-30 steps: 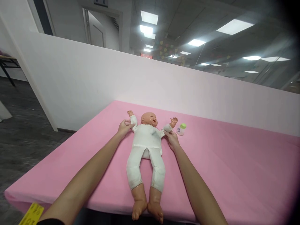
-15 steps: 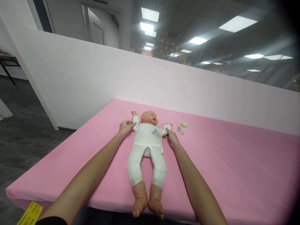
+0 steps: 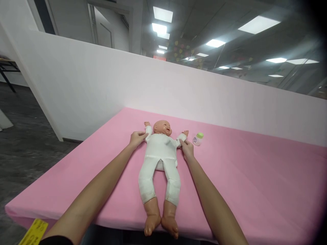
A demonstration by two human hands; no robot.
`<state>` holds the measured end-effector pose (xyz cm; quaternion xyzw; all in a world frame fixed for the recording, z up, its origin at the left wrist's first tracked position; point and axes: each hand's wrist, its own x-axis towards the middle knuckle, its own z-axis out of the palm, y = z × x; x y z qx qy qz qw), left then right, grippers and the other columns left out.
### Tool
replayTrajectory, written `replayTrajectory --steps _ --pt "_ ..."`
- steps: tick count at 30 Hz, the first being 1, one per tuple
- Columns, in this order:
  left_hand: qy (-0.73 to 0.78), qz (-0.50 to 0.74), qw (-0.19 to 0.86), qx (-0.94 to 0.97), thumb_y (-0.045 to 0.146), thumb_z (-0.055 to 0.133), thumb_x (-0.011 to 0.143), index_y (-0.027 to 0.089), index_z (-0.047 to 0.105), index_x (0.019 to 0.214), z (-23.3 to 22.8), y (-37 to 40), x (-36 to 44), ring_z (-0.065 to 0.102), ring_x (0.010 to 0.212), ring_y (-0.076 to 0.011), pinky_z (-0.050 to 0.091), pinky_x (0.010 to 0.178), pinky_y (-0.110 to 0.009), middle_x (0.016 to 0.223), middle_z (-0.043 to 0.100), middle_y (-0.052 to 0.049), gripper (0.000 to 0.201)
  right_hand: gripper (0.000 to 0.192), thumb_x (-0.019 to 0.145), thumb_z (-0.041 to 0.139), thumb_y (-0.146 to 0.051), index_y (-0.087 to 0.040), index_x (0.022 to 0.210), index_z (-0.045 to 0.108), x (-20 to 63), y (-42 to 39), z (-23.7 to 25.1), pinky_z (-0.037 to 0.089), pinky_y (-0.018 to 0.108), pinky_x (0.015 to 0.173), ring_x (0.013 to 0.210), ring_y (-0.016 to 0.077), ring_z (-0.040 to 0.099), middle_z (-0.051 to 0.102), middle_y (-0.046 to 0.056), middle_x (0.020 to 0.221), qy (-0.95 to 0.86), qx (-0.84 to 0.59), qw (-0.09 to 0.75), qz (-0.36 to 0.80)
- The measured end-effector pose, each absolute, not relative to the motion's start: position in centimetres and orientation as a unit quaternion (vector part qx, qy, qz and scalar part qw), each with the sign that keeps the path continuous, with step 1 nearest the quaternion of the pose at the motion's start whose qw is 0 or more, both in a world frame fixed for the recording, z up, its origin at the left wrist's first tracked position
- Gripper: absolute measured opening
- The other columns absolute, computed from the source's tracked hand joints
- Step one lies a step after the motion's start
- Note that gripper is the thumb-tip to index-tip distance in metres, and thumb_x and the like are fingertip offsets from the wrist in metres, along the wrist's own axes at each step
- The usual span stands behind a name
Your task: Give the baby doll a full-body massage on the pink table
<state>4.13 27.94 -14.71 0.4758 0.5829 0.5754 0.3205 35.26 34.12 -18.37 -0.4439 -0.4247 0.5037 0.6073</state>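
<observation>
Our left hand [image 3: 136, 139] and right hand [image 3: 187, 149] pinch doll [image 3: 160, 160] sleeves, frame centre; feet overhang mat [image 3: 255, 183] edge; bottle [image 3: 197, 139] right, open mat beyond.

Bottle [image 3: 198, 139] right of doll [image 3: 160, 160]

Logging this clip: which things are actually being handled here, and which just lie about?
In hand:
baby doll, lying face up on the pink mat
left hand on one sleeve
right hand on the other sleeve

Lying about:
small bottle with green cap, untouched beside the doll
</observation>
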Motion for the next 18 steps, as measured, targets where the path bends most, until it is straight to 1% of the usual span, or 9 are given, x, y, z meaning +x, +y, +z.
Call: replayTrajectory --steps 2,6,8,13,16,18 --pt "0.586 0.571 0.317 0.479 0.045 0.085 0.069 0.020 0.085 0.090 -14.6 27.8 4.2 0.074 0.095 -0.0285 0.053 0.083 -0.034 0.099 0.082 -0.008 0.032 0.034 0.065 0.088 -0.039 -0.016 0.087 0.077 35.2 34.0 -18.2 0.061 0.029 0.068 0.076 0.0203 0.072 0.078 0.005 0.085 -0.420 -0.438 0.613 0.505" --pt "0.595 0.561 0.310 0.485 0.046 0.085 0.069 0.021 0.085 0.084 -14.5 27.7 4.2 0.073 0.094 -0.0275 0.052 0.082 -0.033 0.095 0.082 -0.007 0.029 0.023 0.067 0.087 -0.035 -0.015 0.072 0.075 35.4 34.2 -17.8 0.060 0.028 0.064 0.069 0.0179 0.069 0.074 0.003 0.072 -0.405 -0.457 0.588 0.530" --pt "0.602 0.556 0.307 0.484 0.045 0.087 0.067 0.021 0.085 0.084 -14.4 27.6 4.3 0.073 0.095 -0.0276 0.051 0.080 -0.032 0.095 0.082 -0.006 0.030 0.020 0.068 0.086 -0.031 -0.015 0.070 0.074 35.5 34.4 -17.7 0.061 0.028 0.062 0.068 0.0184 0.069 0.074 0.004 0.071 -0.401 -0.462 0.578 0.540" --pt "0.598 0.570 0.326 0.460 0.039 0.093 0.058 0.019 0.084 0.090 -14.6 27.9 4.1 0.073 0.100 -0.0298 0.052 0.082 -0.033 0.102 0.082 -0.010 0.039 0.019 0.067 0.087 -0.028 -0.015 0.070 0.074 35.7 34.2 -17.4 0.061 0.028 0.062 0.068 0.0186 0.069 0.075 0.005 0.073 -0.399 -0.454 0.576 0.551" --pt "0.577 0.581 0.352 0.454 0.037 0.092 0.057 0.017 0.084 0.095 -14.8 28.3 3.8 0.074 0.098 -0.0302 0.054 0.084 -0.036 0.103 0.081 -0.012 0.043 0.023 0.066 0.089 -0.031 -0.016 0.073 0.075 35.6 33.8 -17.4 0.060 0.027 0.062 0.068 0.0176 0.068 0.074 0.004 0.073 -0.395 -0.446 0.587 0.548" --pt "0.559 0.585 0.368 0.458 0.037 0.092 0.058 0.017 0.083 0.096 -14.9 28.4 3.6 0.074 0.098 -0.0301 0.055 0.086 -0.037 0.104 0.081 -0.013 0.044 0.027 0.063 0.091 -0.033 -0.016 0.079 0.076 35.6 33.6 -17.3 0.060 0.027 0.065 0.074 0.0185 0.070 0.076 0.004 0.080 -0.390 -0.426 0.604 0.550"
